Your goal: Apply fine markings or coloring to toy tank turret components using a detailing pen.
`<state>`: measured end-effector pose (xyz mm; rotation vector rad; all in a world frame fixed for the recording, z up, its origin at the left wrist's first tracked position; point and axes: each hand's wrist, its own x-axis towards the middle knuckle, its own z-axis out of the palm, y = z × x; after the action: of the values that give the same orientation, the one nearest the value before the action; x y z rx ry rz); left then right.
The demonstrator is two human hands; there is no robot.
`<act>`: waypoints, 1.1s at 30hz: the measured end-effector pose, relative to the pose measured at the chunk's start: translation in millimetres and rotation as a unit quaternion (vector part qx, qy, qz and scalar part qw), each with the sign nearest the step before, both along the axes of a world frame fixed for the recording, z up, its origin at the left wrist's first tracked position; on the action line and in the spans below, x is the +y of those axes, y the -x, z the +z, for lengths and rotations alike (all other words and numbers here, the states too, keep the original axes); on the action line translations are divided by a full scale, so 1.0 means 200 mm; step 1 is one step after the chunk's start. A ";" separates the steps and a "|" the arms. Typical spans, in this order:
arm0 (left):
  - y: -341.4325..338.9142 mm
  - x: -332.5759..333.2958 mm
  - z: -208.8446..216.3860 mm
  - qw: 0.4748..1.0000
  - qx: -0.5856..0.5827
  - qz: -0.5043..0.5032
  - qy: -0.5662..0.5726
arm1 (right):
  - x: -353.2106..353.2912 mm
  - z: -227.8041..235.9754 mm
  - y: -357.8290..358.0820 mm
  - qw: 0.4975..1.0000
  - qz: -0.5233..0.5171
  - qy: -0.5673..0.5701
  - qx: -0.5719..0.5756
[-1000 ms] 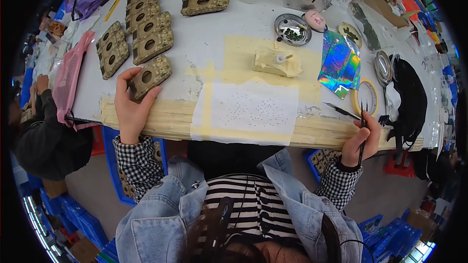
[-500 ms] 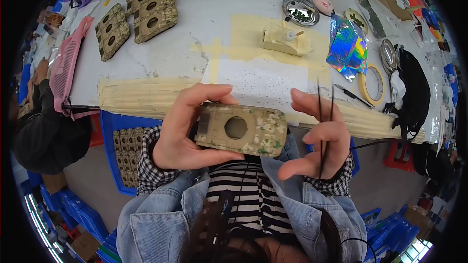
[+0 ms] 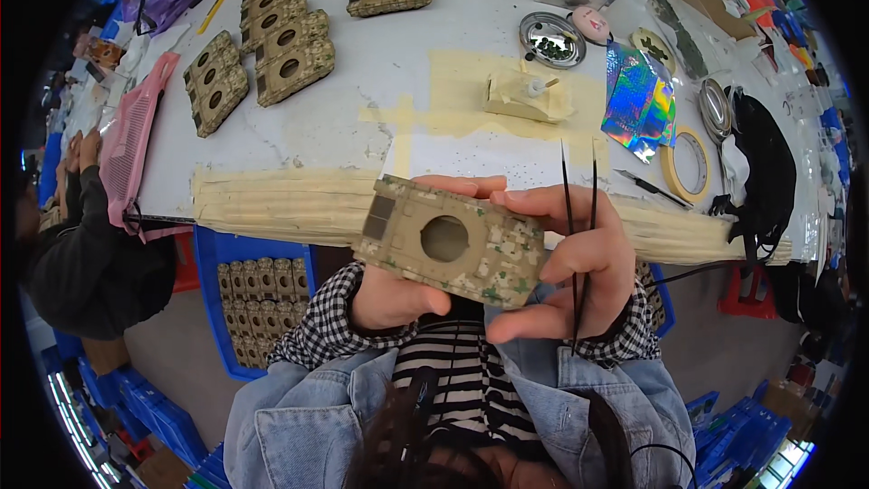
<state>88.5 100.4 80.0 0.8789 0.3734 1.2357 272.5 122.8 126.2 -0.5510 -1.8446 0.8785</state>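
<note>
A camouflage-painted model tank hull (image 3: 507, 252) with a round opening in its top is held in front of my chest, tilted slightly. My left hand (image 3: 396, 294) is closed on it, thumb along the near side and fingertips showing behind the far edge. At the hull's right end my right hand (image 3: 593, 258) touches it, index finger on the far corner and thumb near the close corner. Black tweezers (image 3: 580, 254) are tucked between the fingers of that hand, their tips pointing away from me and apart.
More hulls (image 3: 288, 41) stand at the table's far left; others fill a blue crate (image 3: 237, 364) below the edge. Behind my hands lie dotted white paper (image 3: 453, 152), a taped block (image 3: 525, 95), a metal dish (image 3: 549, 56), a craft knife (image 3: 652, 186) and a tape roll (image 3: 670, 172). A co-worker's sleeve (image 3: 81, 208) is at left.
My right hand has moved left with the tweezers and now touches the hull's right end. The hull has tilted, its right end coming nearer, and my left hand has shifted lower around it.
</note>
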 end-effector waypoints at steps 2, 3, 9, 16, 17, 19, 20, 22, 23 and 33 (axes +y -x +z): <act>0.02 -0.03 0.06 0.988 -0.093 -0.001 0.123 | 0.05 0.02 -0.05 1.000 -0.007 -0.008 0.010; 0.05 -0.02 0.02 0.983 -0.146 -0.017 0.111 | 0.07 0.03 -0.08 0.998 -0.060 -0.025 0.004; 0.05 -0.01 -0.10 0.867 -0.459 -0.144 0.127 | 0.36 0.03 -0.12 0.914 -0.308 -0.153 -0.215; 0.02 0.03 -0.08 0.841 -0.489 -0.167 0.161 | 0.46 -0.03 -0.08 0.904 -0.302 -0.182 -0.242; 0.01 0.03 -0.08 0.838 -0.493 -0.170 0.163 | 0.46 -0.03 -0.08 0.903 -0.301 -0.182 -0.246; 0.01 0.04 -0.07 0.834 -0.497 -0.172 0.165 | 0.47 -0.04 -0.07 0.905 -0.299 -0.185 -0.241; 0.00 0.04 -0.07 0.833 -0.499 -0.172 0.165 | 0.47 -0.05 -0.07 0.905 -0.298 -0.187 -0.238; -0.01 0.05 -0.07 0.836 -0.492 -0.171 0.172 | 0.47 -0.05 -0.07 0.908 -0.293 -0.184 -0.236; -0.01 0.05 -0.07 0.838 -0.488 -0.170 0.175 | 0.47 -0.05 -0.07 0.909 -0.291 -0.183 -0.235; 0.00 0.06 0.07 0.964 -0.186 -0.053 0.185 | 0.29 0.10 -0.07 0.934 -0.308 -0.156 -0.085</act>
<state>89.4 111.6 93.8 0.3316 0.2399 1.1538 286.2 181.2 145.8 -0.9515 -1.7542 0.1158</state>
